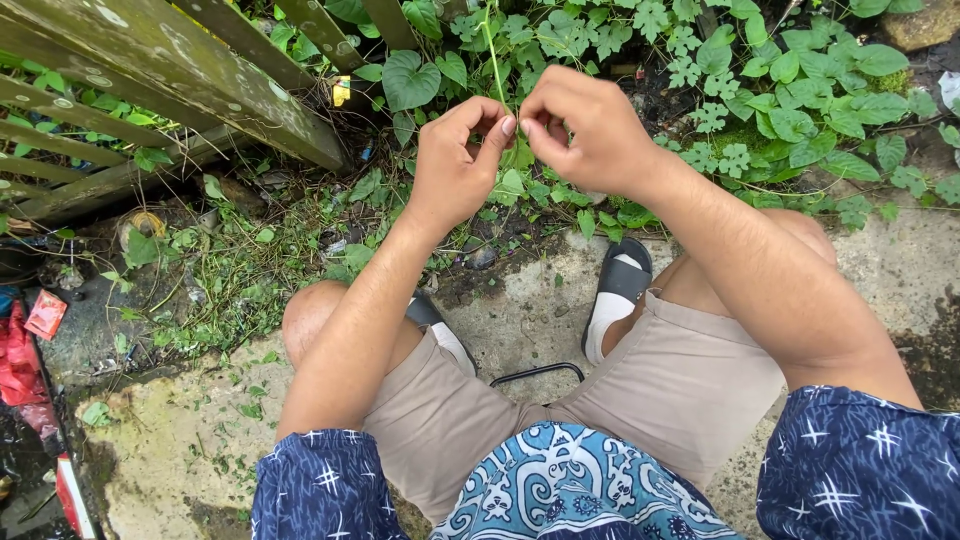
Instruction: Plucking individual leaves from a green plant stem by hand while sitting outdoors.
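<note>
My left hand (pixel 455 165) and my right hand (pixel 580 130) are raised together in front of me, fingertips almost touching. Both pinch a thin green vine stem (pixel 492 50) that runs up from between them toward the leafy plants (pixel 760 100) ahead. The left thumb and forefinger close on the stem's lower end; the right fingers curl around it just beside them. I sit low with bent knees in beige shorts (pixel 660 390), feet in black sandals (pixel 620 285) on a concrete slab.
A weathered green wooden fence (pixel 180 70) slants across the upper left. Weeds and heart-shaped leaves (pixel 410 75) cover the ground ahead. Red plastic litter (pixel 25 360) lies at the far left. A black wire loop (pixel 540 372) rests between my legs.
</note>
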